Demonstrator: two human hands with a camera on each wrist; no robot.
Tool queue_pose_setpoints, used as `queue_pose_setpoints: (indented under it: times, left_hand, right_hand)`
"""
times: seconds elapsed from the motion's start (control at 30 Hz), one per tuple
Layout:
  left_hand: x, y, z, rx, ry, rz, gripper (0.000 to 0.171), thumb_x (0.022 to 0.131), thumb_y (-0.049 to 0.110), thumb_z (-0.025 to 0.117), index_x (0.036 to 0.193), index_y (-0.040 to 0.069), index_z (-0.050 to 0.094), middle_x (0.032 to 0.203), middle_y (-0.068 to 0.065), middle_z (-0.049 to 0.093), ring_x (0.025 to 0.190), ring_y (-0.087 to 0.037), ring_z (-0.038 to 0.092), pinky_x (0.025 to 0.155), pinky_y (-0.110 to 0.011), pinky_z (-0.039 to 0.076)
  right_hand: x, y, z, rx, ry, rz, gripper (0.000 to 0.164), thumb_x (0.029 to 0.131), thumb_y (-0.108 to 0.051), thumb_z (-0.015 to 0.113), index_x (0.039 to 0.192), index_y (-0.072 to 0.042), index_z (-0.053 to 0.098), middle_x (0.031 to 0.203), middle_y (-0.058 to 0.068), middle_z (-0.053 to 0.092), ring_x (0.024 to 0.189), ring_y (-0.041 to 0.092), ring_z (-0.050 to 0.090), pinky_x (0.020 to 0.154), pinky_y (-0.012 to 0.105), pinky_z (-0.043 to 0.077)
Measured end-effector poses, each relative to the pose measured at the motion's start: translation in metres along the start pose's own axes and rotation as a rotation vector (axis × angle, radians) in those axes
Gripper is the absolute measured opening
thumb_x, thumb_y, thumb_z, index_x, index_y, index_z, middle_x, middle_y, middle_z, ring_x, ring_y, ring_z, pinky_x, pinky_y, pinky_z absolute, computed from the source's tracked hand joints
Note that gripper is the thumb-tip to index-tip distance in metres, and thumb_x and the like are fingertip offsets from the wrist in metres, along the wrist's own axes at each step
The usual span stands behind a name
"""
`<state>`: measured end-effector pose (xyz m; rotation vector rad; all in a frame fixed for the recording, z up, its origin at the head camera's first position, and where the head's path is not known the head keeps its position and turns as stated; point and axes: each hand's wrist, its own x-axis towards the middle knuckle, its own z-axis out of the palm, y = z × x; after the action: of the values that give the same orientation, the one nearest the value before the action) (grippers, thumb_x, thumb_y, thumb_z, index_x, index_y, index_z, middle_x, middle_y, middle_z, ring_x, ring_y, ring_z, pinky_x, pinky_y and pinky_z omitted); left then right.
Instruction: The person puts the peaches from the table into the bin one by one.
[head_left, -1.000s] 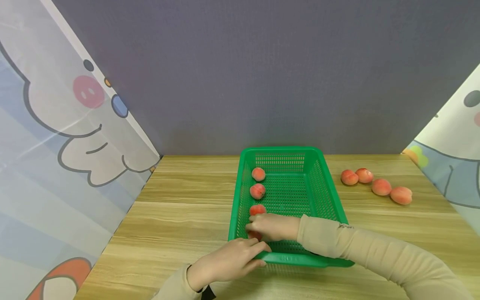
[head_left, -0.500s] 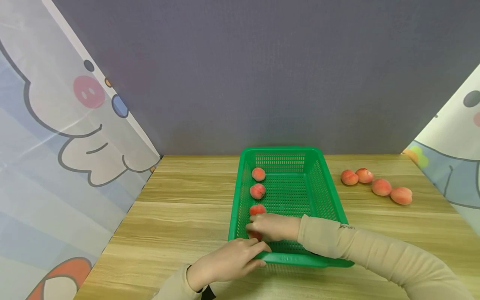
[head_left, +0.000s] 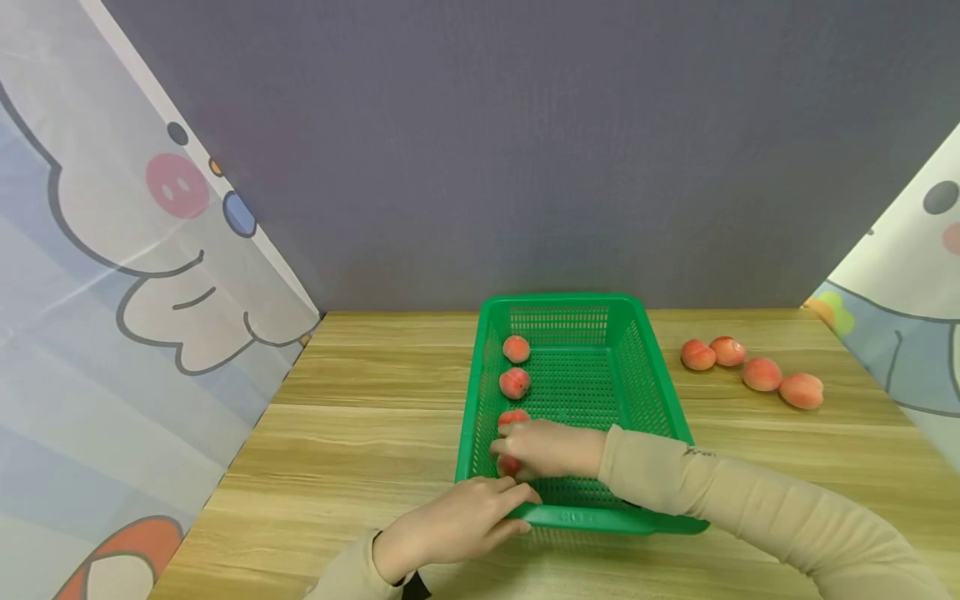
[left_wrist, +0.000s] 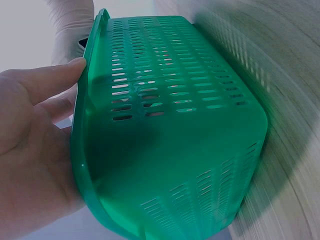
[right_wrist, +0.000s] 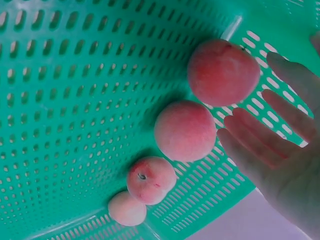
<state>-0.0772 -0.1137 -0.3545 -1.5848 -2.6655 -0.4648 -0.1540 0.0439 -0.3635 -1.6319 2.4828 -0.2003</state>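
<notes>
A green plastic basket (head_left: 585,517) with slotted walls stands on the wooden table. My left hand (head_left: 471,518) holds its near rim at the left corner, with fingers over the edge; in the left wrist view the thumb (left_wrist: 62,77) lies against the rim. Inside the basket, my right hand (head_left: 553,448) is beside the nearest peach (head_left: 507,465), which it partly covers in the head view. In the right wrist view its fingers are extended and apart from that peach (right_wrist: 223,72). More peaches (head_left: 514,383) form a row along the left wall.
Several peaches (head_left: 762,374) lie on the table (head_left: 375,400) to the right of the basket. A grey panel (head_left: 480,150) stands behind the table, with cartoon-printed sheets (head_left: 150,250) at both sides.
My right hand has shifted very slightly to the right, and more of the nearest peach shows beneath its fingers. The left hand and basket have stayed in place.
</notes>
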Motion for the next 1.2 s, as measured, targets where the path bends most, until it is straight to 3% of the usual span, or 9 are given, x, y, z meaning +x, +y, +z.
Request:
queue_pose_setpoints:
  times: [0.33,0.6,0.87,1.2]
  left_hand:
    - [-0.001,0.000,0.000,0.009,-0.013,-0.011,0.024,0.088,0.024,0.055,0.109,0.013,0.053,0.088,0.006,0.057,0.072,0.001,0.049,0.071,-0.014,0.042]
    - [0.000,0.000,-0.001,-0.027,-0.017,-0.009,0.025,0.088,0.023,0.055,0.110,0.012,0.053,0.092,0.004,0.059,0.079,-0.001,0.054,0.072,-0.015,0.043]
    - [0.000,-0.001,0.000,-0.040,-0.013,-0.008,0.025,0.088,0.022,0.056,0.110,0.012,0.054,0.092,0.004,0.059,0.080,-0.001,0.055,0.072,-0.013,0.042]
    - [0.001,-0.001,0.000,-0.022,-0.006,-0.007,0.024,0.087,0.023,0.056,0.109,0.012,0.054,0.091,0.004,0.058,0.078,-0.001,0.054,0.071,-0.014,0.043]
  right_hand:
    - [-0.003,-0.001,-0.013,-0.057,0.043,0.030,0.030,0.081,-0.025,0.064,0.107,-0.009,0.061,0.096,0.000,0.056,0.086,0.009,0.053,0.068,0.017,0.046]
    - [-0.012,0.002,-0.035,-0.066,0.102,0.041,0.031,0.081,-0.024,0.065,0.107,-0.008,0.060,0.098,0.002,0.056,0.086,0.012,0.054,0.069,0.019,0.047]
    - [-0.025,0.007,-0.061,-0.072,0.153,0.070,0.029,0.081,-0.020,0.065,0.107,-0.008,0.059,0.109,0.005,0.058,0.100,0.020,0.055,0.073,0.025,0.048]
    - [-0.046,0.021,-0.085,-0.094,0.273,0.114,0.033,0.080,-0.019,0.066,0.109,-0.005,0.058,0.103,0.007,0.056,0.091,0.021,0.057,0.072,0.028,0.049]
